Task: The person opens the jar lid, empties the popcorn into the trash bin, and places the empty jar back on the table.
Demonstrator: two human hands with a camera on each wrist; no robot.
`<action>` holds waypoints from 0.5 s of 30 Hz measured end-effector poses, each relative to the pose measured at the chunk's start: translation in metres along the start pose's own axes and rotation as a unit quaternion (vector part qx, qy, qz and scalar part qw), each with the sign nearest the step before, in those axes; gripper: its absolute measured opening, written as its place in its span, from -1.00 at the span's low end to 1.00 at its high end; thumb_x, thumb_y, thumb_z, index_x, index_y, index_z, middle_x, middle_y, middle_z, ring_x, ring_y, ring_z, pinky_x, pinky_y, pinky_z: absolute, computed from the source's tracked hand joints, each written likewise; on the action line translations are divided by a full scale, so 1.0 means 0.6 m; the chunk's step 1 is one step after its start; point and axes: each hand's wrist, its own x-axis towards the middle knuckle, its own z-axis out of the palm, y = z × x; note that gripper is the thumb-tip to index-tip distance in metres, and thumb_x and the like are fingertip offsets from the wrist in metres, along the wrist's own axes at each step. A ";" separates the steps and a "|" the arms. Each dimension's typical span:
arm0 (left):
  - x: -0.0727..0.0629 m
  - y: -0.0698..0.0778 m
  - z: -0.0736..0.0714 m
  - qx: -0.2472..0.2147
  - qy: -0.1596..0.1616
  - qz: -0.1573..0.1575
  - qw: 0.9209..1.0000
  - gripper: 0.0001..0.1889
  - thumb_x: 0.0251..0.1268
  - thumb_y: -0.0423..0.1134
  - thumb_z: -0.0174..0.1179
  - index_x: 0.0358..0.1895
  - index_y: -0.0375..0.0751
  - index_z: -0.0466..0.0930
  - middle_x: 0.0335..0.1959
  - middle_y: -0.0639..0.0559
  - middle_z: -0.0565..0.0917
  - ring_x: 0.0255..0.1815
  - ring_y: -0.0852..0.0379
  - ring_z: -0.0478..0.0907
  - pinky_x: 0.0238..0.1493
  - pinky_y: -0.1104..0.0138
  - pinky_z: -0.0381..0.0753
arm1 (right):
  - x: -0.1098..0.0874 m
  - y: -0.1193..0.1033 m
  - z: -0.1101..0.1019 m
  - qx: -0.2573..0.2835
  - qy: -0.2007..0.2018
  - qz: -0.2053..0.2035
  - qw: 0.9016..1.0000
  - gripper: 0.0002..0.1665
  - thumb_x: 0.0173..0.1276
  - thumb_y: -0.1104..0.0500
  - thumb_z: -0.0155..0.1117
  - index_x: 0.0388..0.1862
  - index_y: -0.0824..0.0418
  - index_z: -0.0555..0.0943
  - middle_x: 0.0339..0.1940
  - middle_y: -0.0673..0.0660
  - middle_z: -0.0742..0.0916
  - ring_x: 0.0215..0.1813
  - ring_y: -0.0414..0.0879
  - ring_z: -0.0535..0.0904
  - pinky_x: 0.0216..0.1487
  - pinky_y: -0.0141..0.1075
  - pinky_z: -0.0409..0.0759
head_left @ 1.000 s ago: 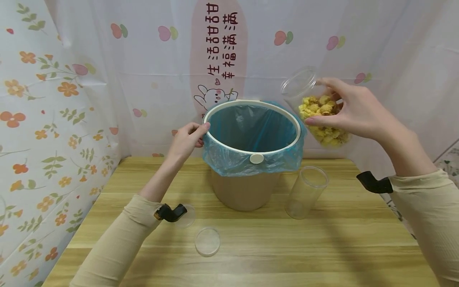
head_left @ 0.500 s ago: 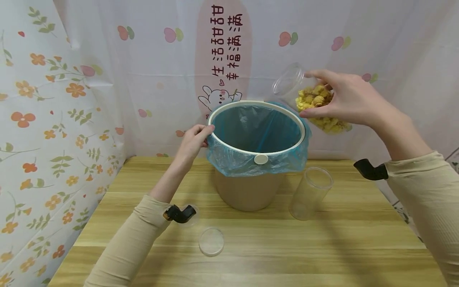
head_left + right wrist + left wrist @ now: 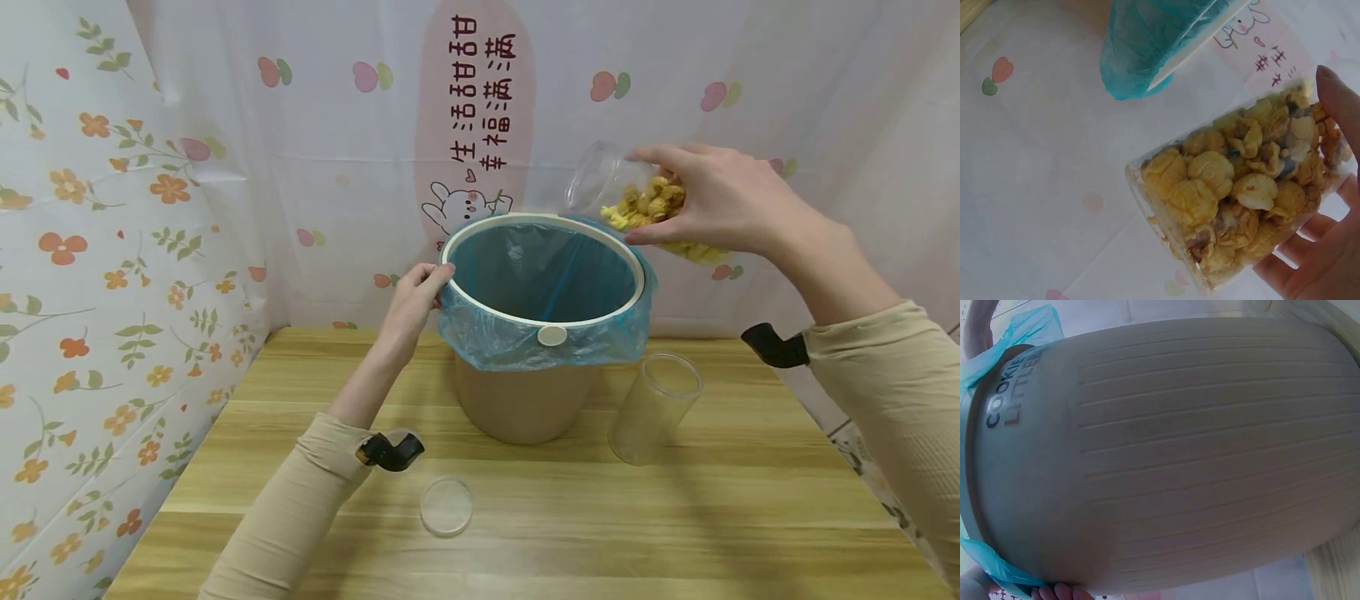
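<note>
A beige trash can (image 3: 525, 408) stands on the table, lined with a blue plastic bag (image 3: 487, 342) folded out over its pale ring. My left hand (image 3: 412, 304) pinches the left side of this rim, thumb on top and fingers outside. In the left wrist view the can's ribbed wall (image 3: 1210, 456) fills most of the picture. My right hand (image 3: 735, 204) grips a clear plastic jar (image 3: 587, 183) of yellow popcorn (image 3: 652, 204) around its side. The jar is tipped, its mouth pointing left above the can's far right rim; in the right wrist view popcorn (image 3: 1210, 187) packs its base end.
Right of the can, a second clear jar (image 3: 652, 417) stands on the wooden table (image 3: 600, 542). A round clear lid (image 3: 446, 507) lies in front, and another shows partly behind the left wrist's black mount (image 3: 393, 452). Printed cloth (image 3: 337, 150) hangs behind.
My right hand has brought the popcorn jar leftward toward the can and tipped it further, and popcorn has shifted toward its mouth. The left hand keeps its hold on the rim.
</note>
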 end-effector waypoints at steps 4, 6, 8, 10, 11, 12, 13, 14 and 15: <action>-0.003 0.000 0.003 -0.005 0.007 0.003 1.000 -0.68 0.49 0.04 0.11 -0.09 -0.18 0.52 -0.21 0.10 0.49 -0.11 0.10 0.40 0.11 0.25 0.46 | 0.004 -0.006 0.001 -0.014 -0.010 -0.003 1.000 0.19 0.14 -0.39 0.49 0.65 -0.08 0.20 0.37 0.40 0.55 0.23 0.36 0.53 0.08 0.36 0.50; -0.004 -0.001 0.004 -0.009 0.008 0.005 1.000 -0.68 0.50 0.03 0.10 -0.08 -0.18 0.51 -0.20 0.10 0.48 -0.10 0.10 0.40 0.13 0.23 0.45 | 0.008 -0.010 0.002 -0.025 -0.013 -0.006 1.000 0.19 0.14 -0.38 0.49 0.65 -0.07 0.20 0.37 0.40 0.54 0.22 0.37 0.53 0.04 0.35 0.52; -0.005 -0.002 0.005 -0.012 0.010 0.007 1.000 -0.68 0.50 0.03 0.10 -0.07 -0.19 0.51 -0.19 0.10 0.48 -0.11 0.10 0.39 0.13 0.22 0.45 | 0.011 -0.013 0.003 -0.037 -0.017 -0.010 0.999 0.18 0.14 -0.38 0.50 0.65 -0.08 0.20 0.36 0.39 0.54 0.20 0.37 0.55 -0.02 0.35 0.54; -0.005 -0.003 0.006 -0.014 0.012 0.008 1.000 -0.68 0.50 0.03 0.09 -0.07 -0.18 0.51 -0.20 0.10 0.47 -0.13 0.10 0.38 0.13 0.22 0.44 | 0.014 -0.015 0.005 -0.045 -0.021 -0.013 0.999 0.18 0.13 -0.37 0.51 0.64 -0.08 0.21 0.34 0.39 0.55 0.19 0.36 0.56 -0.06 0.35 0.55; -0.005 -0.004 0.006 -0.015 0.014 0.009 1.000 -0.69 0.51 0.03 0.10 -0.07 -0.18 0.51 -0.20 0.10 0.47 -0.13 0.09 0.38 0.12 0.22 0.44 | 0.016 -0.016 0.006 -0.049 -0.023 -0.015 0.998 0.18 0.13 -0.36 0.52 0.64 -0.08 0.21 0.34 0.39 0.55 0.19 0.36 0.56 -0.07 0.35 0.55; -0.006 -0.004 0.007 -0.015 0.016 0.010 1.000 -0.69 0.51 0.03 0.09 -0.08 -0.18 0.51 -0.21 0.11 0.46 -0.14 0.10 0.38 0.11 0.23 0.43 | 0.017 -0.017 0.007 -0.052 -0.025 -0.017 0.998 0.18 0.13 -0.36 0.52 0.64 -0.08 0.22 0.33 0.38 0.55 0.18 0.35 0.56 -0.09 0.36 0.55; -0.006 -0.004 0.007 -0.016 0.018 0.011 1.000 -0.69 0.51 0.03 0.10 -0.09 -0.17 0.51 -0.22 0.10 0.46 -0.14 0.10 0.38 0.10 0.24 0.43 | 0.018 -0.018 0.008 -0.055 -0.027 -0.018 0.998 0.18 0.13 -0.35 0.52 0.65 -0.08 0.21 0.32 0.37 0.56 0.19 0.34 0.56 -0.09 0.36 0.55; -0.006 -0.004 0.008 -0.016 0.021 0.011 1.000 -0.70 0.50 0.03 0.10 -0.09 -0.17 0.51 -0.22 0.10 0.46 -0.14 0.10 0.38 0.09 0.25 0.43 | 0.019 -0.019 0.009 -0.055 -0.029 -0.019 0.998 0.18 0.13 -0.34 0.53 0.65 -0.08 0.21 0.31 0.37 0.56 0.19 0.33 0.56 -0.09 0.37 0.55; -0.006 -0.004 0.009 -0.016 0.023 0.011 1.000 -0.70 0.50 0.03 0.10 -0.10 -0.17 0.51 -0.22 0.10 0.46 -0.14 0.10 0.39 0.08 0.26 0.43 | 0.020 -0.020 0.010 -0.056 -0.029 -0.021 0.998 0.18 0.13 -0.33 0.54 0.64 -0.08 0.22 0.30 0.36 0.56 0.18 0.32 0.56 -0.10 0.36 0.56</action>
